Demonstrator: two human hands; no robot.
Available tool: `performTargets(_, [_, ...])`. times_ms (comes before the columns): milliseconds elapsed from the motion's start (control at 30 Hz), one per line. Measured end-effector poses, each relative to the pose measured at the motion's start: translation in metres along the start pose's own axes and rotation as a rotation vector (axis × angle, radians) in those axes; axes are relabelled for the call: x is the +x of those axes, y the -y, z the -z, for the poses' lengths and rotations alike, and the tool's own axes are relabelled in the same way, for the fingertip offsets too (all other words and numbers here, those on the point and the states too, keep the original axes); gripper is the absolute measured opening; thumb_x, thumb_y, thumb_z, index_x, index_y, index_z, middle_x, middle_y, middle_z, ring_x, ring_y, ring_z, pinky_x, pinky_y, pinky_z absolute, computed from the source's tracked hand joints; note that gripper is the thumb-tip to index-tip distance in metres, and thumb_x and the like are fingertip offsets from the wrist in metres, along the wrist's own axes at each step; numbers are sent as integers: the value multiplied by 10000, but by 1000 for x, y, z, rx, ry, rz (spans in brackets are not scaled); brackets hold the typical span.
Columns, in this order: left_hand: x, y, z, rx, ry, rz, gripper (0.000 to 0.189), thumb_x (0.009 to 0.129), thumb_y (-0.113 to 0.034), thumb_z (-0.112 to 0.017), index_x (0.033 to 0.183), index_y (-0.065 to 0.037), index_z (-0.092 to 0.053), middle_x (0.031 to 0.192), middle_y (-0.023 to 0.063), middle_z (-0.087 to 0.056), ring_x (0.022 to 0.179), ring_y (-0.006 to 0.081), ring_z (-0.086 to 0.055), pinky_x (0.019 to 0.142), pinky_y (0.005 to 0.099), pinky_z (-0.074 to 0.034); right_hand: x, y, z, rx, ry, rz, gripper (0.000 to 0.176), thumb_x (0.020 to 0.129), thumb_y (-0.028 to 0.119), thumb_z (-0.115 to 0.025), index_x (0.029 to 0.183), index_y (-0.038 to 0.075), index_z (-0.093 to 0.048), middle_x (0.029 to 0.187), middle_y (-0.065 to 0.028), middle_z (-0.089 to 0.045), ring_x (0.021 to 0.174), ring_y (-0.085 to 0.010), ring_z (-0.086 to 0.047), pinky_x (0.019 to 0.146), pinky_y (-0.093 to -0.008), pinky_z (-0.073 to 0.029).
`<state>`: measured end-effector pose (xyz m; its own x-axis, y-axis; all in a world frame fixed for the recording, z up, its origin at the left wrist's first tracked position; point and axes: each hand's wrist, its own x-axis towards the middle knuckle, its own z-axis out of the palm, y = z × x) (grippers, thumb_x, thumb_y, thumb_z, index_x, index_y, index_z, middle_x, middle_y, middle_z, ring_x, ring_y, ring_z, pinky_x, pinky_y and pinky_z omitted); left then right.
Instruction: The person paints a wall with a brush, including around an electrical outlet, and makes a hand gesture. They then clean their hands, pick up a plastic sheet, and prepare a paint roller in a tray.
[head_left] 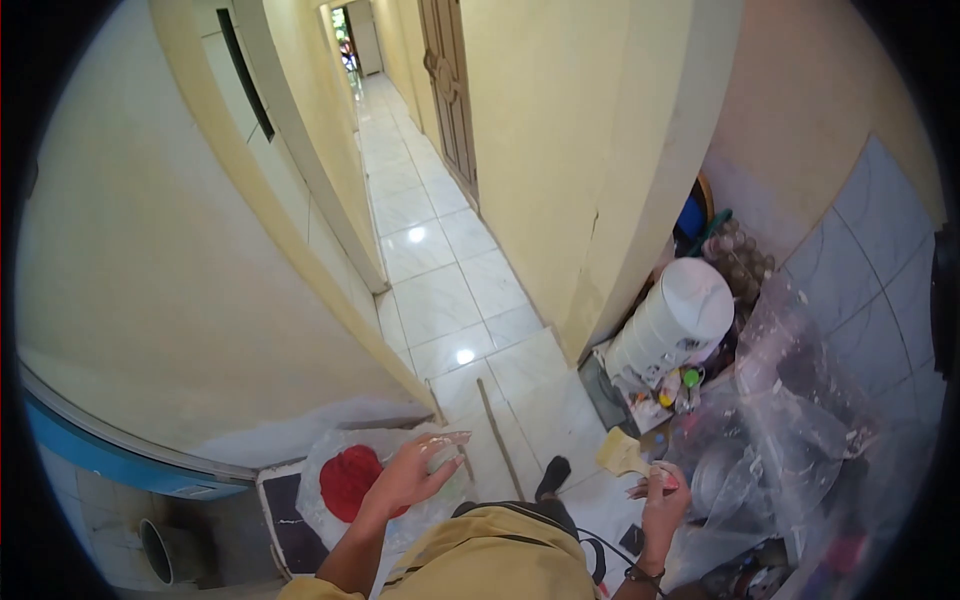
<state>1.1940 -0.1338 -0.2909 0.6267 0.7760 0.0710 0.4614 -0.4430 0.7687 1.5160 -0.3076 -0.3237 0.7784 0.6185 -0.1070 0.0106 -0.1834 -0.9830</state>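
My left hand is at the lower left, beside a red round thing lying on clear plastic. Something clear and shiny shows at its fingers, too indistinct to name. On the right, my right hand has its fingers closed around the end of a flat, pale yellow piece, which points up and to the left. A bit of red and white also shows between those fingers.
A tiled corridor runs ahead between yellow walls. At right stand a white bucket, small bottles and clear plastic sheeting. A thin strip lies on the floor. A dark pot is at lower left.
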Motion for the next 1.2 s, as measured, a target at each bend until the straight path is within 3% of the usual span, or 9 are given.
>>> performTargets(100, [42,-9,-24,-61,-75,30,305,882,-117,-627,1180,-54,-642,1157,164,-664,1061,336,-630,916,391,-492,52,22,-2,-126,125,40,136,914,84,-595,962,-40,-622,694,-93,-633,567,-157,-658,513,-281,-528])
performTargets(200, [96,-44,-51,-88,25,23,309,887,-121,-630,1190,-59,-638,1160,147,-667,1054,325,-633,911,388,-494,96,56,4,-313,256,252,165,895,106,-620,945,-51,-627,712,-134,-656,576,-187,-680,517,-280,-530])
performTargets(333, [155,-66,-95,-99,122,-278,420,894,-163,-644,1298,-78,-568,1202,132,-644,1069,312,-620,948,399,-484,143,66,11,-336,342,290,152,884,126,-631,925,-21,-631,737,-148,-677,596,-224,-695,536,-312,-530])
performTargets(567, [214,-109,-135,-108,282,-299,546,801,-247,-742,1285,-70,-563,1298,169,-563,1247,330,-483,1058,437,-394,186,67,15,-501,483,390,173,860,116,-649,967,15,-558,702,-184,-636,632,-354,-658,563,-402,-494])
performTargets(633, [228,-106,-150,-100,280,-400,575,798,-253,-757,1309,-88,-552,1313,118,-561,1266,314,-472,1065,432,-392,187,81,14,-490,478,449,189,856,120,-657,972,23,-544,686,-182,-624,642,-377,-645,554,-417,-485])
performTargets(867, [281,-119,-181,-46,324,-619,541,760,-201,-791,1253,-112,-587,1289,66,-585,1274,288,-473,1050,443,-387,189,94,23,-668,333,499,184,820,86,-680,940,16,-559,743,-203,-625,702,-389,-641,580,-404,-491])
performTargets(967, [307,-119,-198,-155,463,-753,476,741,-183,-799,1178,-118,-624,1260,58,-601,1259,284,-486,1028,439,-398,181,89,25,-681,154,453,185,837,153,-684,922,36,-569,733,-179,-633,668,-387,-632,564,-444,-495])
performTargets(1033, [324,-122,-215,-235,527,-791,423,702,-145,-799,1102,-127,-661,1204,81,-625,1177,299,-542,993,433,-428,173,96,29,-695,124,252,207,861,180,-664,975,34,-571,805,-180,-652,707,-382,-639,591,-457,-501])
performTargets(1200, [350,-148,-237,-213,787,-872,376,658,-94,-781,1016,-97,-668,1094,79,-658,1068,297,-590,941,411,-463,149,88,30,-561,-201,111,233,883,200,-651,996,21,-553,820,-175,-655,741,-388,-638,623,-443,-501])
